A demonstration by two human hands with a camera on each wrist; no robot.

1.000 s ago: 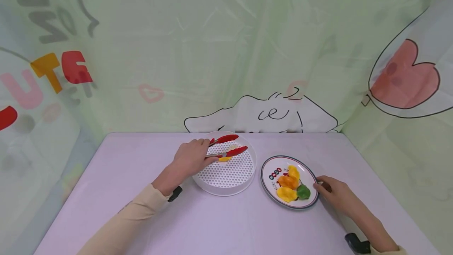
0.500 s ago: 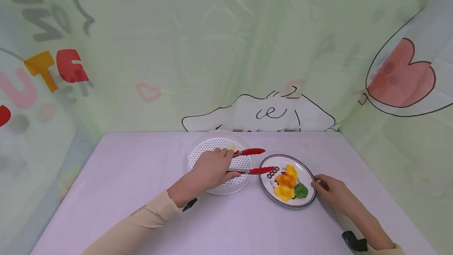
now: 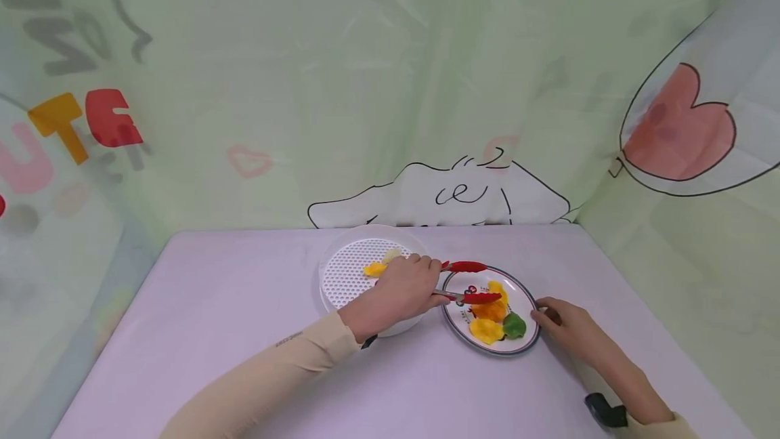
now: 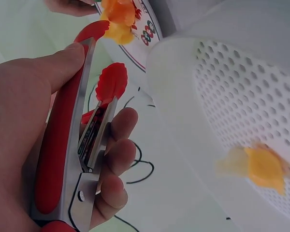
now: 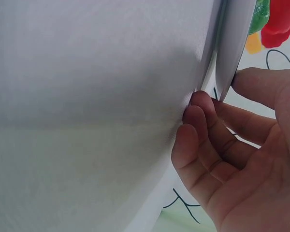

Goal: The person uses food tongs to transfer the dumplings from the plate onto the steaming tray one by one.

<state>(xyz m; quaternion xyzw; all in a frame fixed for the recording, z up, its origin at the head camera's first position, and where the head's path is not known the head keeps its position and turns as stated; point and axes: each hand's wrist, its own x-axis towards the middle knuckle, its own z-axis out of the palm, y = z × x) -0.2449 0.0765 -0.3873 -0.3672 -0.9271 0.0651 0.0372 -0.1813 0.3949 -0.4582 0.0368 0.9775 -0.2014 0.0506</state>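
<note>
My left hand (image 3: 405, 286) grips silver tongs (image 4: 55, 145) with red handles and red scalloped tips. Their arms are spread, the tips over the left part of a white plate (image 3: 518, 293) with a dark-and-red rim, and I see nothing held between them. My right hand (image 3: 573, 330) pinches the plate's right rim, thumb on top and fingers beneath. On the plate lie a green piece (image 3: 514, 325), an orange piece (image 3: 487, 310) and two yellow pieces, one of them this lower one (image 3: 485, 330); the tongs partly cover some.
Left of the plate stands a round white perforated tray (image 3: 347, 276), partly behind the left hand. A yellow piece (image 3: 373, 269) and a pale piece (image 3: 391, 256) lie in it. The table (image 3: 244, 303) is pale lilac, with a printed cloth wall (image 3: 305, 87) behind.
The left hand and tongs have swung right from above the perforated tray to over the plate, arms still spread. My right hand stays on the plate's rim. The view has shifted slightly.
</note>
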